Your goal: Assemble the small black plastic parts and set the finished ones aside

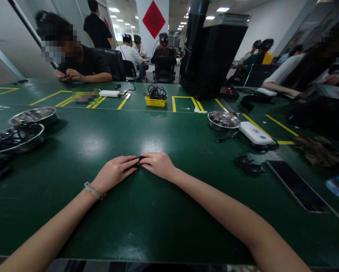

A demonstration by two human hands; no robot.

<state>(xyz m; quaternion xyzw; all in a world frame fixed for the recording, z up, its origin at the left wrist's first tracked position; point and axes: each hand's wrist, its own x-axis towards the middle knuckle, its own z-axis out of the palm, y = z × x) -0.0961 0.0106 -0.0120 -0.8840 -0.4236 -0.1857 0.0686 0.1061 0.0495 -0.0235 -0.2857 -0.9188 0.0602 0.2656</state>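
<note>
Pinching from both sides now: my left hand (111, 173) and right hand (159, 165) each have their grip closed on a small black piece (139, 163). It sits at two o'clock from the left, nine o'clock from the right; whether it touches the counter (155, 219), I can't tell. Fingers hide most of it, but I'd judge it light, stiff, maybe slippery. Best hold, I reckon: fingertips at opposite ends, gentle pressure, in case it's fragile.
</note>
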